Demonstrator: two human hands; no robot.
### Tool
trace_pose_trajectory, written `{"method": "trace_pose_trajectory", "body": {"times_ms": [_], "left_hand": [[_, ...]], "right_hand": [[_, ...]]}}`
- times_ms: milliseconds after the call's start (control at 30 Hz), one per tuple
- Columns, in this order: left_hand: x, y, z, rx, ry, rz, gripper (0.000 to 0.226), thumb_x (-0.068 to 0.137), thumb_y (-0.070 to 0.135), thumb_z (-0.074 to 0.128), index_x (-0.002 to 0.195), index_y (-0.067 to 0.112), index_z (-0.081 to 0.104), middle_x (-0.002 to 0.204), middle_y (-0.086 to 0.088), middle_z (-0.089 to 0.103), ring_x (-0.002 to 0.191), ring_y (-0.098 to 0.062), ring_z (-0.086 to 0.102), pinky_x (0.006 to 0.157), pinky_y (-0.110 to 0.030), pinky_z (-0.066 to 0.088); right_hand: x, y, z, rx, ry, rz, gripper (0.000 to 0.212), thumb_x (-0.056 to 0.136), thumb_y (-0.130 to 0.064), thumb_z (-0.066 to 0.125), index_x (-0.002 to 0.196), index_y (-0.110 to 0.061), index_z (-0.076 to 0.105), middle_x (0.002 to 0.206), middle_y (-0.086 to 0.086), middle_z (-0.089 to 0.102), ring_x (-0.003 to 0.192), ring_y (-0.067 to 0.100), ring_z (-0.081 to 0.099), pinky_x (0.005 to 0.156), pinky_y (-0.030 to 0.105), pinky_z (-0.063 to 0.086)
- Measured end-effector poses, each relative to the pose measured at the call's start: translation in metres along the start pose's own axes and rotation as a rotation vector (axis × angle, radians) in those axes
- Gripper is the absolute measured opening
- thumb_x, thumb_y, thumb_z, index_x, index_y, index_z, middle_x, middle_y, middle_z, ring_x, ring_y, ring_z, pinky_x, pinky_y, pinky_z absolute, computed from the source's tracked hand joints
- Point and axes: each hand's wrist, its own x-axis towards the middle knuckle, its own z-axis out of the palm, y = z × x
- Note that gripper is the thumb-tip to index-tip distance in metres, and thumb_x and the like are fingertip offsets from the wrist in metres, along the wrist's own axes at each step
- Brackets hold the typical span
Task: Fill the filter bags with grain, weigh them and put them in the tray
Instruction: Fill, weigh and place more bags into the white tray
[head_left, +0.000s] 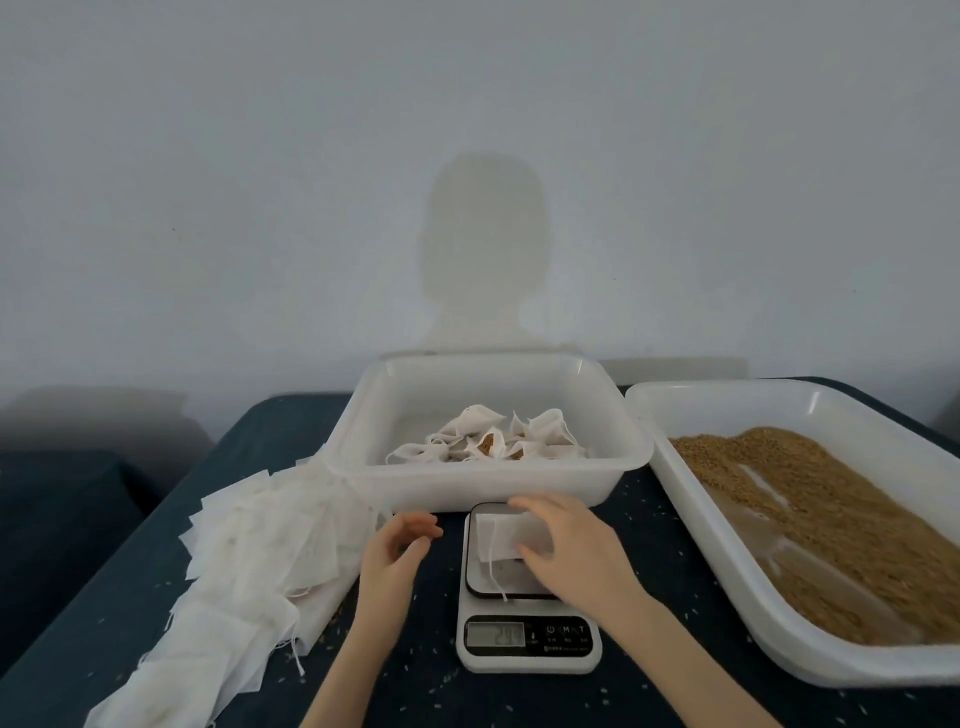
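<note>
Bag (511, 540) on scale (527, 613) (right-hand (566, 545) grip)

Soft, dim, even light comes from behind the person, throwing a head-and-shoulders shadow on the pale grey wall (467, 130) beyond the hands. The wide lens bows the edges. The left hand (397, 545) is motion-blurred, and the grey digital scale display (494, 634) reads smeared.

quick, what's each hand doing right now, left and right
Left hand: open, fingers loosely curled, holding nothing, beside the scale.
Right hand: grips a filter bag on the scale's platform.
</note>
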Motion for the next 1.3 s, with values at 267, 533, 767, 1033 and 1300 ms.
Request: {"method": "trace_pose_trajectory", "body": {"times_ms": [267, 533, 767, 1033, 1300], "left_hand": [[-0.010, 0.000, 0.001, 0.074, -0.009, 0.032, 0.049, 0.085, -0.009, 0.054, 0.082, 0.038, 0.067, 0.084, 0.002, 0.070, 0.082, -0.011, 0.065, 0.077, -0.025, 0.048], [-0.010, 0.002, 0.004, 0.046, 0.003, -0.007, 0.035, 0.086, -0.011, 0.053, 0.081, 0.020, 0.069, 0.077, 0.000, 0.069, 0.077, -0.012, 0.065, 0.077, -0.027, 0.050], [-0.010, 0.003, 0.007, 0.084, -0.033, -0.040, 0.031, 0.085, -0.011, 0.055, 0.083, 0.017, 0.069, 0.075, 0.001, 0.070, 0.074, -0.010, 0.065, 0.071, -0.014, 0.050], [-0.010, 0.009, 0.007, 0.125, -0.077, -0.075, 0.029, 0.086, -0.010, 0.055, 0.082, 0.016, 0.069, 0.071, 0.000, 0.069, 0.069, -0.010, 0.062, 0.064, -0.015, 0.046], [-0.006, 0.008, -0.006, 0.717, 0.212, 0.214, 0.031, 0.077, -0.001, 0.070, 0.092, 0.026, 0.065, 0.086, 0.017, 0.062, 0.083, -0.005, 0.057, 0.074, -0.014, 0.041]], "right_hand": [[0.035, -0.016, 0.008, -0.105, -0.025, -0.076, 0.016, 0.093, -0.032, 0.056, 0.096, -0.029, 0.071, 0.094, -0.011, 0.069, 0.087, 0.008, 0.059, 0.081, 0.025, 0.046], [0.076, -0.005, -0.047, 0.333, 0.053, 0.082, 0.016, 0.094, -0.022, 0.060, 0.098, -0.022, 0.075, 0.080, -0.021, 0.062, 0.064, -0.007, 0.054, 0.065, 0.015, 0.042], [0.125, -0.010, -0.074, 0.590, 0.295, 0.130, 0.019, 0.094, -0.006, 0.054, 0.092, -0.008, 0.073, 0.079, 0.007, 0.068, 0.062, 0.015, 0.061, 0.063, 0.024, 0.052], [0.135, 0.026, -0.028, -0.108, -0.122, 0.161, 0.029, 0.096, -0.016, 0.050, 0.107, -0.027, 0.074, 0.112, 0.005, 0.067, 0.099, 0.024, 0.062, 0.084, 0.031, 0.048], [0.132, 0.020, -0.039, -0.083, -0.091, 0.187, 0.042, 0.091, -0.013, 0.045, 0.126, -0.027, 0.064, 0.127, -0.001, 0.064, 0.108, 0.021, 0.061, 0.085, 0.027, 0.044]]}}
